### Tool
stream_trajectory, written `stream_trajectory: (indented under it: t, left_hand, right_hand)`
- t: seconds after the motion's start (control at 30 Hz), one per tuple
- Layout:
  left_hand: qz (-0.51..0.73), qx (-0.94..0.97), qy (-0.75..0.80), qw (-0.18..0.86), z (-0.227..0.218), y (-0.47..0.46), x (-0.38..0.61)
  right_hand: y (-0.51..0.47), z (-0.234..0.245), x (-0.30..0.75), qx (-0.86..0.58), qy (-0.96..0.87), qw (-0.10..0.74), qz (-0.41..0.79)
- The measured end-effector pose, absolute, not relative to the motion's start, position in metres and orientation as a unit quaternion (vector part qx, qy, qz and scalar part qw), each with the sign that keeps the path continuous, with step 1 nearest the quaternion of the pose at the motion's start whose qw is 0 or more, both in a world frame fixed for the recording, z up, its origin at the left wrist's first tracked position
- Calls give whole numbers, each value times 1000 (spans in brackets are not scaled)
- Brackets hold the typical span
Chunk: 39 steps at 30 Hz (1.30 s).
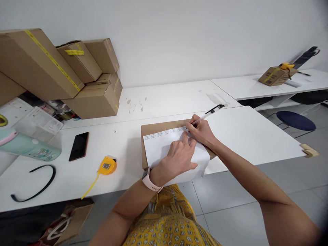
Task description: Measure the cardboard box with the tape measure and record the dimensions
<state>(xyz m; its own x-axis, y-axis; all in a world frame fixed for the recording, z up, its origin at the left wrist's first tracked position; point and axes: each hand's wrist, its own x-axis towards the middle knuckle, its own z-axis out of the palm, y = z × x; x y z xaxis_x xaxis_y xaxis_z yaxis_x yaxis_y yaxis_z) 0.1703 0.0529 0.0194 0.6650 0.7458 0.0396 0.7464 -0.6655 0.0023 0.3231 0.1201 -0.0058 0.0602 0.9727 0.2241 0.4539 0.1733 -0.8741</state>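
My right hand (201, 130) grips a white pen with a black cap (208, 113), its tip on the top edge of a white sheet of paper (159, 147) printed with a row of small labels. The sheet lies over a flat brown cardboard box (153, 128) at the table's front edge. My left hand (179, 157), a pale watch on its wrist, rests flat on the sheet with fingers stretched out, holding it down.
A yellow tape measure (107, 165), a black phone (79, 146), a black curved band (38, 186) and a teal bottle (28, 147) lie to the left. Stacked cardboard boxes (77, 75) stand at the back left. A blue stool (296, 120) stands to the right.
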Motion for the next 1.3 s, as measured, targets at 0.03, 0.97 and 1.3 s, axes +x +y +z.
stream_trajectory:
  t: [0.03,0.97,1.3]
  left_hand:
    - [-18,-912,-409,5,19,53,170]
    - [8,-913,-407,-15,23,52,168]
    - [26,-909,-412,-57,29,54,168]
  right_hand:
    - [120,-6,323,-574,-622,447,290]
    - [121,-5,324,-582,-614,446,292]
    - [121,-2,323,-582,-625,440,278]
